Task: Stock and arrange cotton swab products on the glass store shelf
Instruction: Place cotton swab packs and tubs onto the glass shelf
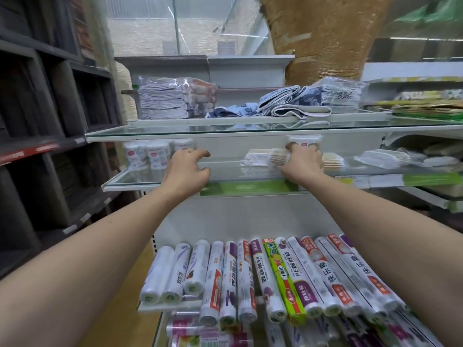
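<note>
The middle glass shelf (136,177) holds cotton swab products. Several round white swab tubs (152,154) stand at its left end. My left hand (186,169) hovers just right of them with curled fingers and nothing in it. My right hand (303,162) reaches into the shelf's middle and grips a white swab tub (304,142), thumb round its left side. A blurred clear pack of swabs (277,157) lies against that hand's left side. Flat swab packs (255,158) lie behind, and another flat pack (333,160) lies to the right.
An upper glass shelf (175,132) carries folded cloths in bags (172,97). Below, a sloped shelf is packed with rolls of plastic wrap (263,276). Dark cubby shelving (37,108) stands on the left. More bagged goods (385,157) lie on the right.
</note>
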`<action>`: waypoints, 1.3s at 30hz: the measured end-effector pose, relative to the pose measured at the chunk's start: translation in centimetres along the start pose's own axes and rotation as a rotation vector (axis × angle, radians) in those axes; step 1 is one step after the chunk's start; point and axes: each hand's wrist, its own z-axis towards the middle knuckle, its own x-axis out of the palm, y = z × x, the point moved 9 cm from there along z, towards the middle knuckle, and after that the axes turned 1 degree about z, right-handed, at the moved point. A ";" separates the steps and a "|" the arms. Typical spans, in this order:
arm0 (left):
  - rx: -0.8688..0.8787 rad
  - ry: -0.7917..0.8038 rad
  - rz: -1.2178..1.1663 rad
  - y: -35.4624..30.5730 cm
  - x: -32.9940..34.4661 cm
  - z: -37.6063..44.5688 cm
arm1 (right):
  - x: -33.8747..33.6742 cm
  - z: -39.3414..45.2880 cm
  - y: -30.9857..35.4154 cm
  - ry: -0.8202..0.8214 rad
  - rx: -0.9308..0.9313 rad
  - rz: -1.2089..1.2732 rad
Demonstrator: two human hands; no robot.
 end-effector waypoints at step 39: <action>-0.122 -0.036 0.032 14.7 -6.5 -0.6 | 11.4 0.0 20.0 0.220 -0.101 0.486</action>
